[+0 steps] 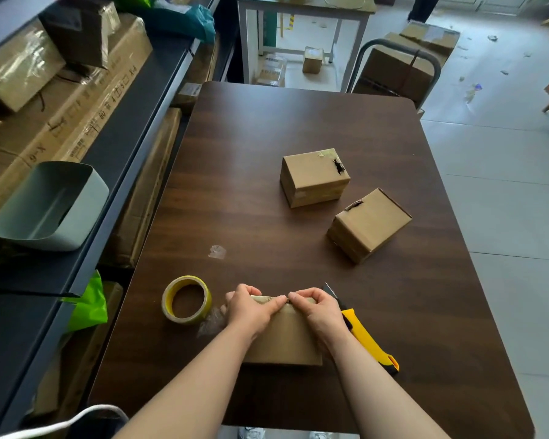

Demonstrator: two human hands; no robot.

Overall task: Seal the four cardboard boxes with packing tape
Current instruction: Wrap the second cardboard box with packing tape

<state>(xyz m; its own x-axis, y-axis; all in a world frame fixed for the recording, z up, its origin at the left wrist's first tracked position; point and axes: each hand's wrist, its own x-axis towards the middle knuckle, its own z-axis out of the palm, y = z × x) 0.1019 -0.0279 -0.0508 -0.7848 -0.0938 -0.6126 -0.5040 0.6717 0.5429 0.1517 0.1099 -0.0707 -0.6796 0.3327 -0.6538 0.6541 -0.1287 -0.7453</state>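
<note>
Though mostly blurred, "80", "K-4" readable on shelf carton (76, 115); plain brown box (286, 339) pinched at far edge by left hand (251, 310), right hand (318, 312).

The long carton (76, 122) on the left shelf (159, 77) carries handwritten marks "9-X" and "80" (its other characters and small print are too blurred to read).

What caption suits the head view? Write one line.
Left hand and right hand pinch the far edge of the near box; tape roll left, knife right.
</note>
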